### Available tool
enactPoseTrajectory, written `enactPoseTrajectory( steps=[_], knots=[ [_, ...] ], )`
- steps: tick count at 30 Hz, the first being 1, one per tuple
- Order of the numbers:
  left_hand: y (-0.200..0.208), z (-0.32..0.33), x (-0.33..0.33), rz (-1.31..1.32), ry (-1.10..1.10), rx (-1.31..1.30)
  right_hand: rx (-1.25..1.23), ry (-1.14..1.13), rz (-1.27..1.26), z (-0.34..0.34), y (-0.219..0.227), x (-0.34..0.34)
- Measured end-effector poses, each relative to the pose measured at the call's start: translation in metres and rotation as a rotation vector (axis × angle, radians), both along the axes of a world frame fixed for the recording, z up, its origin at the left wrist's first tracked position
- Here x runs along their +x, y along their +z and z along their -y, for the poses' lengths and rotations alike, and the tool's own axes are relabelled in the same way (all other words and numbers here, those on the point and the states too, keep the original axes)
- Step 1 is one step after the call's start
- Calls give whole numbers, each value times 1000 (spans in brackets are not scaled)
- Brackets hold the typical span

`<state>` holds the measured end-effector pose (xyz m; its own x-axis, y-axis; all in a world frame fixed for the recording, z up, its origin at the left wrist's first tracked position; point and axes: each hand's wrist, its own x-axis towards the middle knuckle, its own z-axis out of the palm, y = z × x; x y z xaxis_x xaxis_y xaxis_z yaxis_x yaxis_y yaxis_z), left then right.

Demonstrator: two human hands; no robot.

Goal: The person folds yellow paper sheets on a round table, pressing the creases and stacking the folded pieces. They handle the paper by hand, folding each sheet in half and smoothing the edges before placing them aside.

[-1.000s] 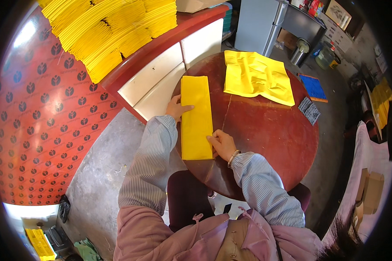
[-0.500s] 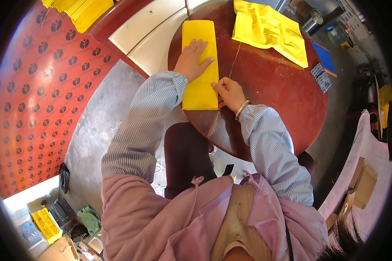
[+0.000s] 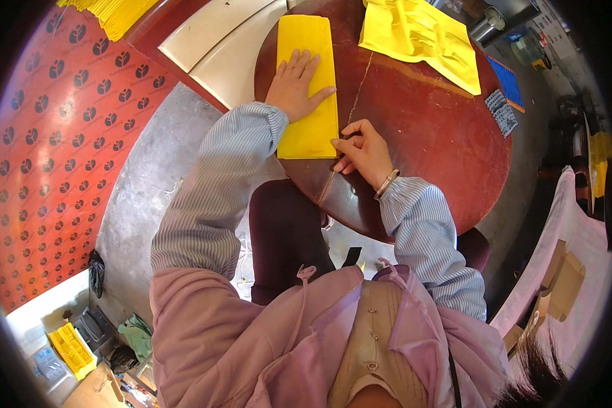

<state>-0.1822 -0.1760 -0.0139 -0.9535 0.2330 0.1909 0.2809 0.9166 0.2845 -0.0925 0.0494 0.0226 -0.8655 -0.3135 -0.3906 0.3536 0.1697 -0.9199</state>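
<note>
Head-worn fisheye view, upright, facing steeply downward.
From the left of two side-by-side cameras, the wearer's pink jacket (image 3: 211, 326) fills the near lower edge; the round tabletop (image 3: 438, 146) lies beyond, within arm's reach.

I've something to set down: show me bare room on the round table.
Widest patch: between the creased yellow sheet, right hand and grey textured piece. Narrower: between sheet and yellow strip. Crowded: the left side, with strip and left hand.

Free tabletop (image 3: 442, 153) rightward of the right fingers (image 3: 359, 126), creased sheet (image 3: 421, 44) (yellow) blocking farther back
</note>
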Motion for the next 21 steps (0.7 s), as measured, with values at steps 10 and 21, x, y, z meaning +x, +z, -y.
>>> enactPoseTrajectory(
  steps=[10,21],
  knots=[
    [30,10,116,-66,-150,211,6,-70,-35,3,8,11],
    [25,-4,133,-3,-97,91,5,-115,-35,6,-3,6]
  ],
)
